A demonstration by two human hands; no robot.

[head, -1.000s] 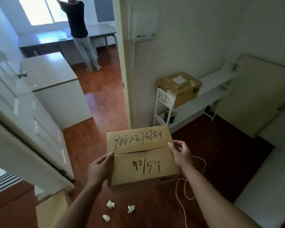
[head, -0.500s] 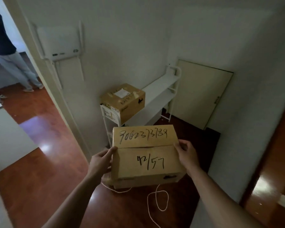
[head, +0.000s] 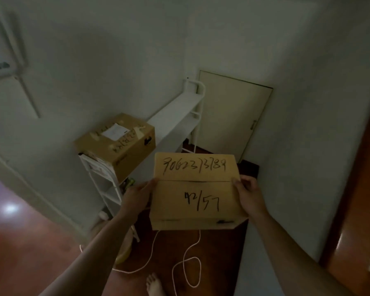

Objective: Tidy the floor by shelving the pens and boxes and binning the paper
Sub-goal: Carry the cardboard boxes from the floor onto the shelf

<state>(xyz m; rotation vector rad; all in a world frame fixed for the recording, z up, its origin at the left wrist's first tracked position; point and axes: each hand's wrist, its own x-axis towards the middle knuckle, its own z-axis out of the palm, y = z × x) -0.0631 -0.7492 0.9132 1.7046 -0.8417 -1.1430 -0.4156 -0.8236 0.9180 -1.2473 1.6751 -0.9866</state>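
A dim, pale-walled corner with a dark wooden floor [head: 220, 248] has a white shelf rack [head: 175, 116] along the wall. The left grip [head: 137, 195] and right grip [head: 249, 195] clasp opposite sides of a cardboard box [head: 194, 189] marked 42/57, held between them above the floor. Beyond the left grip a second cardboard box [head: 115, 144] sits on the rack's top shelf, and a white cord [head: 186, 263] loops below both grips.

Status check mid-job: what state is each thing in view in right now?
Numbered box, closed, held off the floor between both hands.
Left hand, holds the box's left side.
Right hand, holds the box's right side.
White shelf, upright against the wall.
Labelled box, closed, resting on the shelf's top tier.
White cord, loose, looped on the floor.
Small door, shut.
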